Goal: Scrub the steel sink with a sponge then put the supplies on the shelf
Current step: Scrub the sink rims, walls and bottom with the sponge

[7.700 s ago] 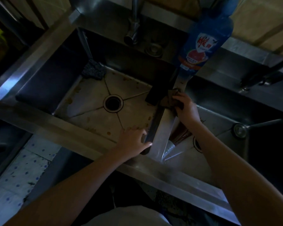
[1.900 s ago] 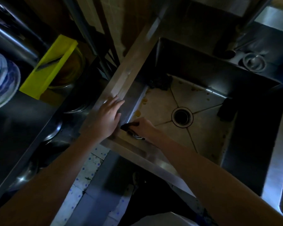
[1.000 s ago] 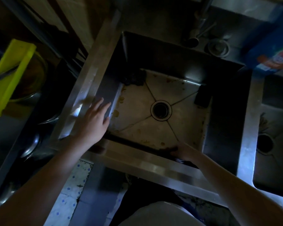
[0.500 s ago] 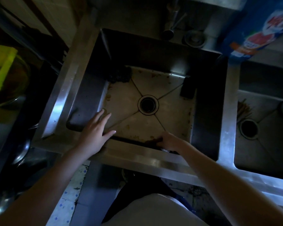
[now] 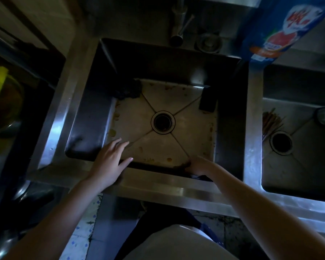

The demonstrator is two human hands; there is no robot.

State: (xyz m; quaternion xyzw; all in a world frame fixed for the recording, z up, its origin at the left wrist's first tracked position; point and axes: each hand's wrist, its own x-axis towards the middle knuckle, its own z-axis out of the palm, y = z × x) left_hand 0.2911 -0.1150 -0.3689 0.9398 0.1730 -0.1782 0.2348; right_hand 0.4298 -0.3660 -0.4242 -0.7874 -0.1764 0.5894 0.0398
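Drain (image 5: 163, 122) at sink (image 5: 158, 186) centre; scourer (image 5: 129, 89) in far-left corner, block (image 5: 207, 99) far-right; bottle (image 5: 281, 29) at divider's (image 5: 252, 147) far end.

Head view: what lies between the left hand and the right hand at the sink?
Between the left hand and the right hand, which grips the sponge, the head view shows only bare, stained floor of the sink.

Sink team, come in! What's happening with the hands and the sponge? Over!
Left hand open, at front rim of steel sink. Right hand grips dark sponge at basin's near edge. Dark scrub pad, black block sit in far corners.
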